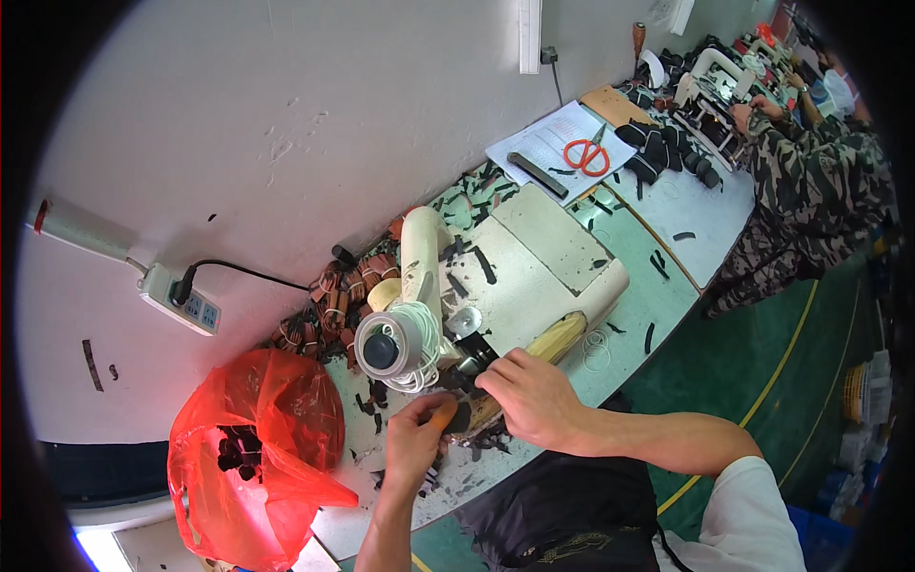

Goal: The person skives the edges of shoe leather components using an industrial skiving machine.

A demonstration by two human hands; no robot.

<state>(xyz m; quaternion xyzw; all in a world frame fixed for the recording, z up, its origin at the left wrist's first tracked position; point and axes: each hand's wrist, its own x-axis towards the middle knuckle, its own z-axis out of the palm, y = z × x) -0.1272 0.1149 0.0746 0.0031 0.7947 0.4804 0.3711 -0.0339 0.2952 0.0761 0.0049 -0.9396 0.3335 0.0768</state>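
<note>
Right now the left hand (pixel 419 434) pinches a small dark strip piece (pixel 461 417) by its near end, thumb on top, prob. to keep it flat and lined up w/ the machine. Right hand (pixel 529 393) is curled over the same piece from the far side, fingertips pressing it at the foot of the cream sewing machine (pixel 496 286), just under the handwheel (pixel 386 348). Both sit at the desk (pixel 658 296) front edge, so wrists have little room. Red plastic bag (pixel 253 448) of dark scraps crowds the left; wall close behind. Freer space lies right, toward the orange scissors (pixel 588 153) and another person (pixel 810 191).
</note>
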